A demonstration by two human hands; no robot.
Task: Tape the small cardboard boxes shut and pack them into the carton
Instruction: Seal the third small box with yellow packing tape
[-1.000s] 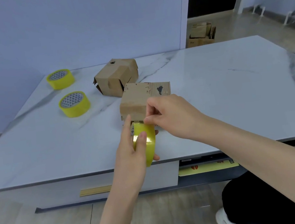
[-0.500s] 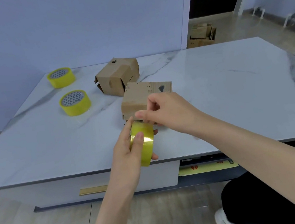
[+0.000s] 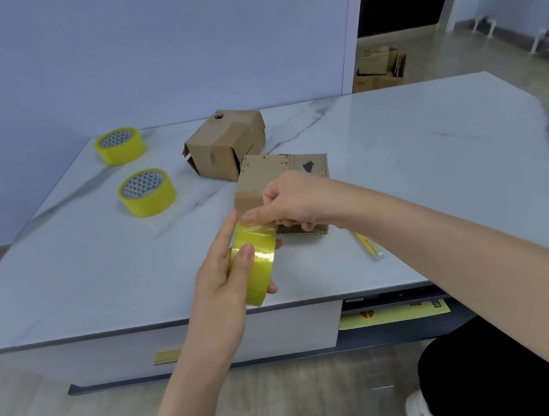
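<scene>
Left hand grips tape roll upright; right hand pinches its loose end

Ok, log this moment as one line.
left hand: holds tape roll | right hand: pinches tape end | near box: on table behind hands

near box: front hidden by right hand | yellow tool: half under forearm

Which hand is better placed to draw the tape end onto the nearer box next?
Right, probably. The right hand pinches the loose tape end at the top of the roll, directly in front of the nearer box. The left hand grips the roll, so it serves as the anchor.
</scene>
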